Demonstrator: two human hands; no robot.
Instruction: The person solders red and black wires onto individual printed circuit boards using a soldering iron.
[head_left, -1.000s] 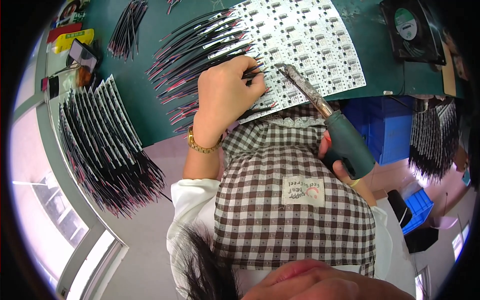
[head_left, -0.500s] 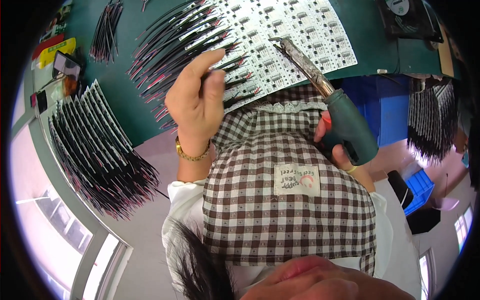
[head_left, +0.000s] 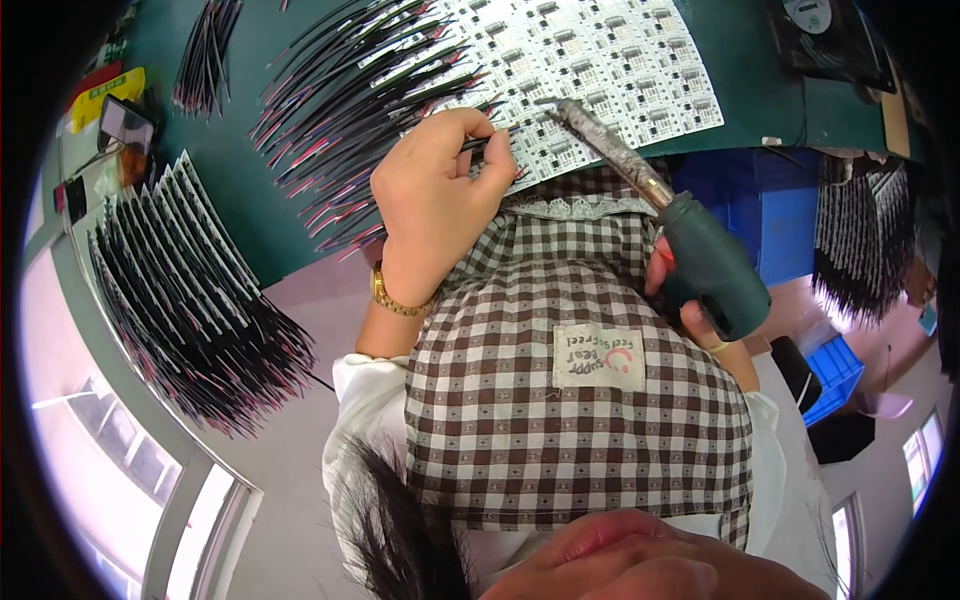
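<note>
Pinching one wire (head_left: 478, 143), left hand (head_left: 432, 205); one soldering iron (head_left: 655, 210).

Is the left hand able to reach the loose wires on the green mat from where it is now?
Probably yes. The left hand pinches a wire at the board's edge, and the loose wires lie right beside it on the mat, with nothing between.
</note>
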